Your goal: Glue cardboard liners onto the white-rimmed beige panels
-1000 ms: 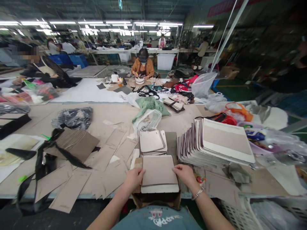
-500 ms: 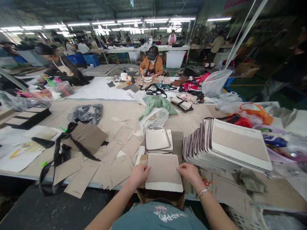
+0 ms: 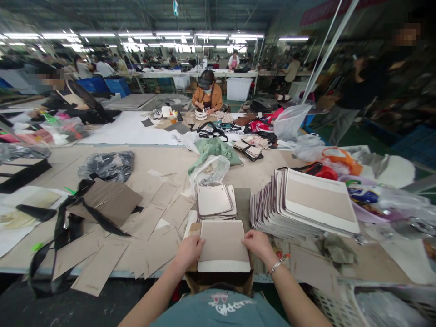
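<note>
Teal shirt point(image 3: 223, 313), worn by the person seated or standing at the tabletop's point(image 3: 272, 159) near edge; I cannot tell which. To the person's right, a white perforated basket point(image 3: 335, 302) sits below that edge.

Beige panel point(image 3: 223, 240): lying on a white backing sheet point(image 3: 225, 266) above a brown cardboard box point(image 3: 218, 279), at the middle of the near edge. Left hand point(image 3: 191, 249): thumb and fingers drawn together, pinching the panel's left edge. Right hand point(image 3: 258, 244): fingertips brought together on the right edge, remaining fingers curled; a silver bracelet point(image 3: 275, 267) circles the wrist.

Loose beige strips point(image 3: 102, 268) lie to the left, some overhanging the near edge. Directly behind the panel stands a short stack of white panels point(image 3: 214, 200); just right of it, a larger stack of panels point(image 3: 316, 197) leans in a fanned row. Left of centre, a black strap point(image 3: 102, 218) crosses a bundle of brown pieces point(image 3: 112, 200).

Towards the far edge I note a clear plastic bag point(image 3: 211, 172) against a green bag point(image 3: 221, 152). Beyond, a co-worker in an orange-brown jacket point(image 3: 216, 97) bends over small pieces.
</note>
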The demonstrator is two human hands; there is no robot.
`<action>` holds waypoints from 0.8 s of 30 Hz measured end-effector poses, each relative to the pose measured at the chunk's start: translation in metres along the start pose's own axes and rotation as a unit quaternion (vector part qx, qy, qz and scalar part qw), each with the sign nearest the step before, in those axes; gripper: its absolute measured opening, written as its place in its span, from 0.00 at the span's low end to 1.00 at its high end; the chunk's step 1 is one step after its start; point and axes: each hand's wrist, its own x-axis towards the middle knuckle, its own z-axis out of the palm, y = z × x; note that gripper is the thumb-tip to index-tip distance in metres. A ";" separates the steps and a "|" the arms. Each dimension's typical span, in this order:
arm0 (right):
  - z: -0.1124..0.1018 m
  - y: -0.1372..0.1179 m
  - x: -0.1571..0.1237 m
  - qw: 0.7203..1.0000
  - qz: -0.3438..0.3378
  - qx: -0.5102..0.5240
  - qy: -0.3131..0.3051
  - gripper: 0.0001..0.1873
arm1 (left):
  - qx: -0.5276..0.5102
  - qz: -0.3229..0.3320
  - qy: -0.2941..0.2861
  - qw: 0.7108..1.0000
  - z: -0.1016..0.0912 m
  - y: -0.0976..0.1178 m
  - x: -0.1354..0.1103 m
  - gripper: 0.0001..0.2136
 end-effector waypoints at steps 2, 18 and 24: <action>0.001 -0.001 0.001 1.000 0.001 -0.007 0.006 0.04 | 0.008 0.000 -0.002 1.000 0.000 0.001 0.000 0.16; 0.001 -0.002 0.004 1.000 -0.008 -0.024 0.010 0.03 | 0.049 -0.003 0.010 0.999 0.004 -0.001 0.004 0.16; 0.002 -0.001 0.005 0.999 -0.013 -0.030 0.002 0.03 | 0.048 -0.013 0.014 0.999 0.007 0.000 0.003 0.15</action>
